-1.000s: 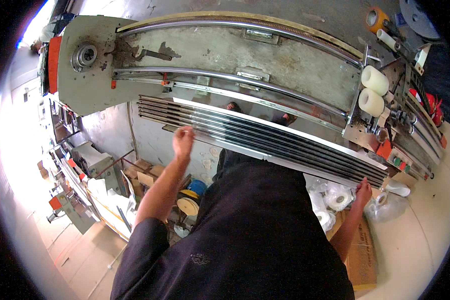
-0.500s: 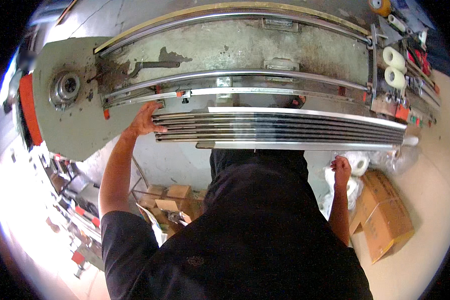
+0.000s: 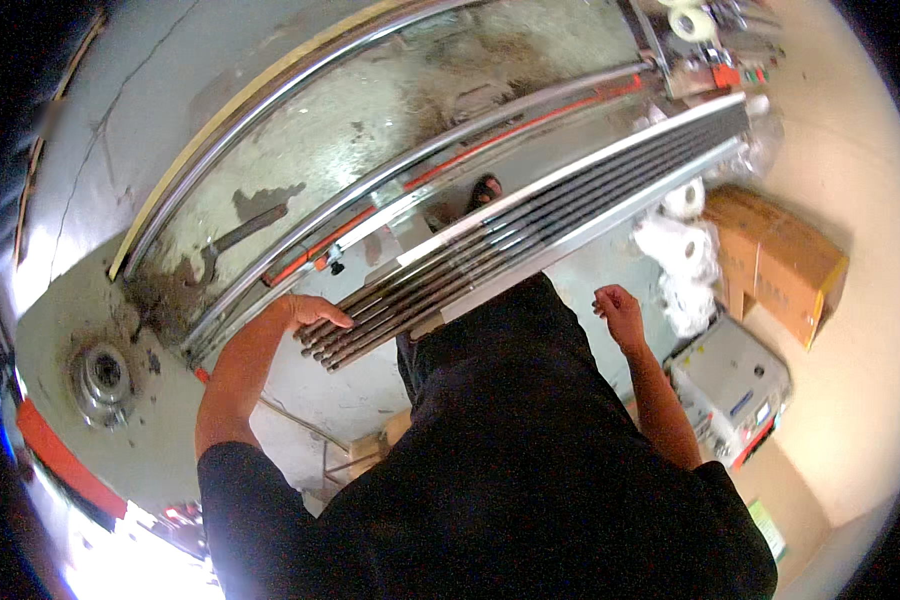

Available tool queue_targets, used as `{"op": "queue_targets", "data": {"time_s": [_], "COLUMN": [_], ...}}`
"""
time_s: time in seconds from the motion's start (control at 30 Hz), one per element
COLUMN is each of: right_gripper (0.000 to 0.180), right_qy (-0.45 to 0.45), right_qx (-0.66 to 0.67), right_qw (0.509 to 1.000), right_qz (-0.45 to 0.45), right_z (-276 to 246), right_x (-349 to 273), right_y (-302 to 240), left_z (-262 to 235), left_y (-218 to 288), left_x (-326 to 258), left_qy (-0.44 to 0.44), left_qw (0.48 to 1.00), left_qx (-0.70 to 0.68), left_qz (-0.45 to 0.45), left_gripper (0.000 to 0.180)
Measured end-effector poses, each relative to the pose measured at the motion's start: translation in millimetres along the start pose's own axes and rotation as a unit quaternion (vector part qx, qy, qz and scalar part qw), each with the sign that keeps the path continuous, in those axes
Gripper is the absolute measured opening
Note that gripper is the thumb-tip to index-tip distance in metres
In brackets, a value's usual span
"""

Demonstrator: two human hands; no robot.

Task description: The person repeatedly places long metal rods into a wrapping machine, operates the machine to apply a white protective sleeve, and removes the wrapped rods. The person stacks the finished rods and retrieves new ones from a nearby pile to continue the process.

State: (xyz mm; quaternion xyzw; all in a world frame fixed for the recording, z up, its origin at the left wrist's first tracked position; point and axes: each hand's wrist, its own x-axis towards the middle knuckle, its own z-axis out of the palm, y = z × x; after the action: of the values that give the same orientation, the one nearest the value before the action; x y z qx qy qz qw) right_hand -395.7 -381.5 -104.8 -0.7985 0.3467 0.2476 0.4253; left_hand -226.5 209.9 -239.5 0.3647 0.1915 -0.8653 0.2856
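Note:
A bundle of long ribbed metal strips (image 3: 560,205) lies slanted across the front edge of a grey metal machine bed (image 3: 390,130), its far end up at the right. My left hand (image 3: 310,312) rests on the bundle's near left end, fingers laid over the strips. My right hand (image 3: 620,310) hangs apart from the bundle, just below its middle, with its fingers curled and nothing in them. My black shirt fills the lower middle of the view.
Curved shiny rails (image 3: 300,90) run along the machine bed, with a round hub (image 3: 100,375) at its left end. On the floor to the right are white rolls (image 3: 682,245), brown cardboard boxes (image 3: 782,262) and a grey-white device (image 3: 732,388).
My right hand has let go of the bundle's right end and dropped away from it. The view has swung, so the bundle now runs slanted; my left hand stays on its left end.

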Motion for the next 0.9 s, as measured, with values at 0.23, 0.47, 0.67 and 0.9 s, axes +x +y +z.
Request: {"op": "queue_targets", "data": {"time_s": [0.23,0.47,0.67,0.9], "right_gripper": [0.022,0.024,0.027,0.04], "right_qy": [0.053,0.056,0.031,0.068], "right_qx": [0.103,0.233,0.457,0.649], "right_qw": [0.992,0.968,0.887,0.758], "right_qz": [0.057,0.079,0.054,-0.03], "right_z": [25.4,45.2,49.7,38.9], "right_x": [-30.1,-20.5,-8.3,15.5], "right_y": [13.8,-10.3,-38.6,-84.9], "left_z": [21.4,52.4,88.5,130.3], "left_y": [1.3,-5.6,-2.1,-16.0], "left_x": [-6.5,-17.8,-47.2,-98.3], "left_qy": [-0.163,0.052,0.152,0.182], "left_qw": [0.983,0.981,0.954,0.951], "left_qx": [0.007,0.131,0.197,0.204], "left_qz": [0.081,0.136,0.168,0.147], "left_gripper": [0.051,0.044,0.048,0.047]}}
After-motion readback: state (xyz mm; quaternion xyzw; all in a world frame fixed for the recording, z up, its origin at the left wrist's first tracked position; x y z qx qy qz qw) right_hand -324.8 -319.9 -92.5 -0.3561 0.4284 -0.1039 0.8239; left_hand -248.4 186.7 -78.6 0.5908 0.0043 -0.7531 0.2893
